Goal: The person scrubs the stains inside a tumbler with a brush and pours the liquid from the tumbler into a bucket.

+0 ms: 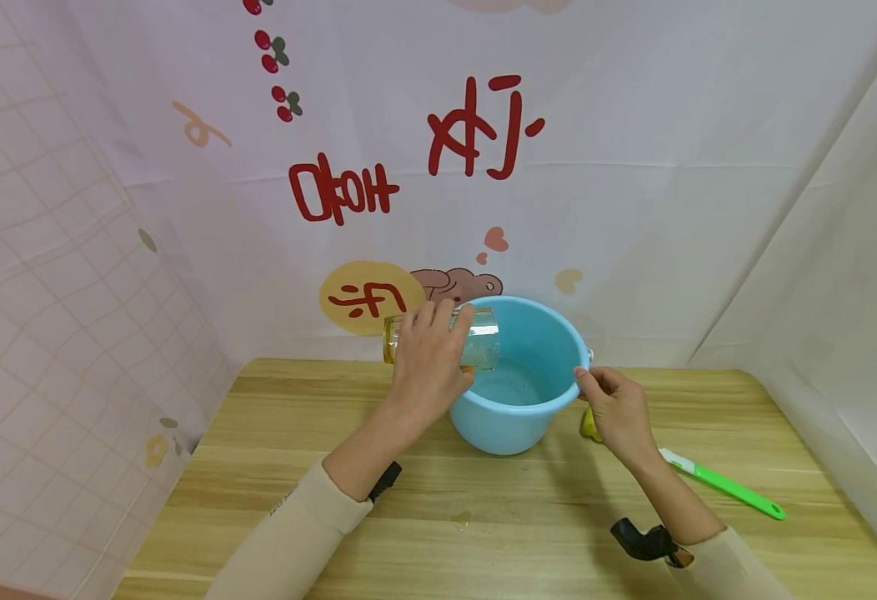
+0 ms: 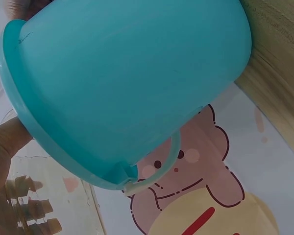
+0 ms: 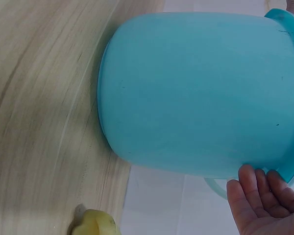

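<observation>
A light blue plastic bucket (image 1: 502, 429) stands upright on the wooden table, a little water (image 1: 509, 385) at its bottom. My left hand (image 1: 429, 358) holds a clear drinking glass (image 1: 486, 340) on its side, with the mouth over the bucket's left rim. Through the glass (image 2: 63, 196) in the left wrist view, my fingers show on its far side. My right hand (image 1: 620, 417) pinches the bucket's right rim, thumb on top. Its fingers (image 3: 252, 188) lie under the rim in the right wrist view.
Behind the right hand lies a yellow lump (image 3: 95, 224), partly hidden in the head view. A green-handled tool (image 1: 734, 490) with a white end is on the table's right side. A small wet spot (image 1: 461, 520) shows in front of the bucket. Printed cloth (image 1: 656, 250) hangs behind.
</observation>
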`<state>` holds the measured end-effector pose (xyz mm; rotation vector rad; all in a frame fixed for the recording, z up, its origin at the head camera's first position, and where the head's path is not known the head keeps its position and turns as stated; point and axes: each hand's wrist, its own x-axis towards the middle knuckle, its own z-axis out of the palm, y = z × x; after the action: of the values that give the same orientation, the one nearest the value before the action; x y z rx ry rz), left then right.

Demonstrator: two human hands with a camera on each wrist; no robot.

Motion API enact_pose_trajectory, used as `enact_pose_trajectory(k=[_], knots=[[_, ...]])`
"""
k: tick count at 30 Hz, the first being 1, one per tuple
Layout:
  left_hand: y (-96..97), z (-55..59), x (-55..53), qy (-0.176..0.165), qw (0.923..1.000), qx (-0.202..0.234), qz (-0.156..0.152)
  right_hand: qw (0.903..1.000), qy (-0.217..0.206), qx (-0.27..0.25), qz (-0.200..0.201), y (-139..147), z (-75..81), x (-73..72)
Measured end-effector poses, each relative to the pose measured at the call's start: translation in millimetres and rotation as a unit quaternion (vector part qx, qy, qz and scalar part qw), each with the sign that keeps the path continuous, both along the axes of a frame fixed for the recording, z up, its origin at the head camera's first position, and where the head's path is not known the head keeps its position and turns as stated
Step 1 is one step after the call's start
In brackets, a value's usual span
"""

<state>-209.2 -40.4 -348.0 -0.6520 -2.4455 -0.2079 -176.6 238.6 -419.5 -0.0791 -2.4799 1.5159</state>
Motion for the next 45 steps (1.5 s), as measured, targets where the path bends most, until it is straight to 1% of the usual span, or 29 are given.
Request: enact_pose_trajectory(k=[19, 23, 27, 30, 34, 38, 41, 45], knots=[[1.0, -0.6, -0.3, 0.012, 0.9998, -0.017, 0.009, 1.0, 0.002, -0.004, -0.008, -1.7, -0.5, 0.1], [-0.2, -1.9, -0.3, 0.009, 0.9999, -0.006, 0.007, 1.0, -0.001, -0.005, -0.006, -1.6, -0.3, 0.3], [-3.2, -3.7, -1.4, 0.002, 0.9998, 0.019, 0.007, 1.0, -0.001, -0.006, -0.005, -1.9, -0.7, 0.1], [-6.5, -3.4, -2.2, -0.014, 0.999, 0.043, 0.005, 1.0, 0.0, -0.006, -0.005, -2.0, -1.2, 0.0], [-11.3, -0.6, -2.9, -0.057, 0.9952, 0.079, 0.003, 1.0, 0.002, -0.008, -0.006, -1.7, -1.5, -0.1], [-15.7, 2.1, -3.6, -0.093, 0.9886, 0.118, 0.007, 0.9999, 0.004, -0.008, -0.005, -1.4, -1.1, -0.1], [-18.8, 3.3, -4.1, -0.116, 0.9818, 0.15, 0.005, 0.9999, 0.006, -0.006, -0.006, -1.4, -0.5, -0.2], [-23.8, 3.5, -4.6, -0.138, 0.9729, 0.186, 0.005, 1.0, 0.007, -0.003, -0.005, -0.9, -1.2, -0.4]])
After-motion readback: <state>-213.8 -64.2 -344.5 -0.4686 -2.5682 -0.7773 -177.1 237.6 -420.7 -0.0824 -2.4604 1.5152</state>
